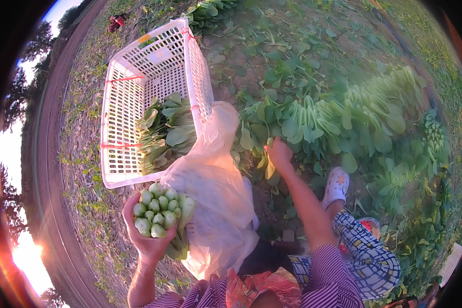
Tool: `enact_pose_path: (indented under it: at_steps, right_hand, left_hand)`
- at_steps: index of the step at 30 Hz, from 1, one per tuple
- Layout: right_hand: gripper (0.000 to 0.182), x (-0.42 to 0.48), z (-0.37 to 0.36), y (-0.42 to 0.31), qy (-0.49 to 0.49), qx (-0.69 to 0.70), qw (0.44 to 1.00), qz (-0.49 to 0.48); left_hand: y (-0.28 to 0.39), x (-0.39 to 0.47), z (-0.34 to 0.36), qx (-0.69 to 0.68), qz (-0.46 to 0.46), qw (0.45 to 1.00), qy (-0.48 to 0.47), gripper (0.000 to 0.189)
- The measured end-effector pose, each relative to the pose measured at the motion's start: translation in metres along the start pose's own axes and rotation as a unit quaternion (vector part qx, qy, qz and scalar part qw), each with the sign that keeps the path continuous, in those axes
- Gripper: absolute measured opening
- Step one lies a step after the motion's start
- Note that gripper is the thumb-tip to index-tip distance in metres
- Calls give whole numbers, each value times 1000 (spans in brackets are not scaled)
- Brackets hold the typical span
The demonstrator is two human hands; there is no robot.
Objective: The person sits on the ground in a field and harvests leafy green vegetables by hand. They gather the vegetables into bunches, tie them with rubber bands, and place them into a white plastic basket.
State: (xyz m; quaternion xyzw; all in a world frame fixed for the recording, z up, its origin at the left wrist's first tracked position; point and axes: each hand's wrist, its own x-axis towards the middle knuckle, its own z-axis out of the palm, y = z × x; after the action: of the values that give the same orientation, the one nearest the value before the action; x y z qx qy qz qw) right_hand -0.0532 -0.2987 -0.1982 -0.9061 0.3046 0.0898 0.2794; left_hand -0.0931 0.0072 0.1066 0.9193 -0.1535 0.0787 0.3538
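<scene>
My left hand (150, 240) is wrapped around a bunch of leafy greens (158, 210), its pale green stem bases facing up. The bunch is beside a translucent plastic sheet (219, 192) spread over my lap. My right hand (280, 154) is at the leafy greens on the ground, its fingers closed on a single stalk with a yellowish leaf (270, 169). Rows of cut greens (312, 119) lie just beyond and to the right of that hand. A white plastic crate (107, 115) stands at the upper left, with bunches of greens (173, 123) inside.
More bunched greens (211, 13) lie behind the crate. A dark hose or pipe (396, 36) runs along the right side. Near my white clog (336, 186) is a round container (371, 227) with red things. A dirt track (56, 154) passes at the far left.
</scene>
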Motion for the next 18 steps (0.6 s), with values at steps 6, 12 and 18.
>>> enact_pose_path:
  at_steps: [6,12,18]
  right_hand:
    - [35,-32,-24,2,-30,109,991,-66]
    - [36,-45,-77,26,-29,215,967,-130]
    - [27,-56,-95,15,-63,183,961,-199]
  left_hand:
    - [1,1,-1,1,1,1000,-9,83]
    - [4,4,2,-6,8,1000,-4,80]
    - [2,4,5,-19,9,1000,6,81]
